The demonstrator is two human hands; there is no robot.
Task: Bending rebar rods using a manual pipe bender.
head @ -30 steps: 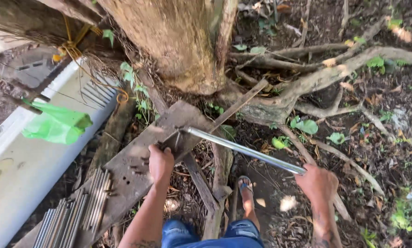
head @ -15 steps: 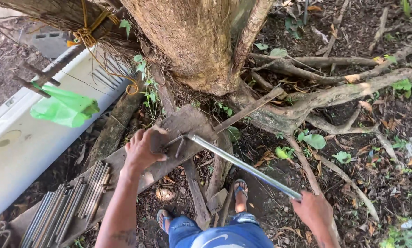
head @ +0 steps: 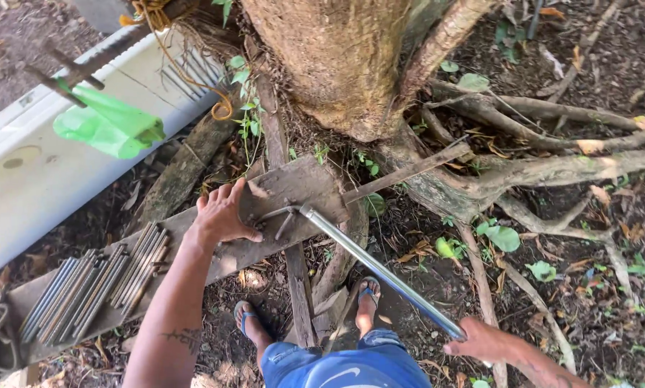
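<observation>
My left hand (head: pixel 225 213) rests flat on a weathered wooden board (head: pixel 294 188) at the foot of a tree, fingers spread, beside a bent metal rod (head: pixel 274 215) lying on the board. A long shiny metal pipe (head: pixel 380 271) runs from that rod diagonally down to the right. My right hand (head: pixel 480 340) grips the pipe's lower end. My feet in blue sandals (head: pixel 365 294) stand under the board.
A bundle of several straight metal rods (head: pixel 96 284) lies on the board's left end. A thick tree trunk (head: pixel 340 57) and spreading roots (head: pixel 545 172) stand ahead. A white panel (head: pixel 42 172) with a green plastic bag (head: pixel 107 126) lies at left.
My left hand has slid left on the board and flattened beside the bent rod. The pipe's far end has swung slightly, and the view has shifted closer to the trunk.
</observation>
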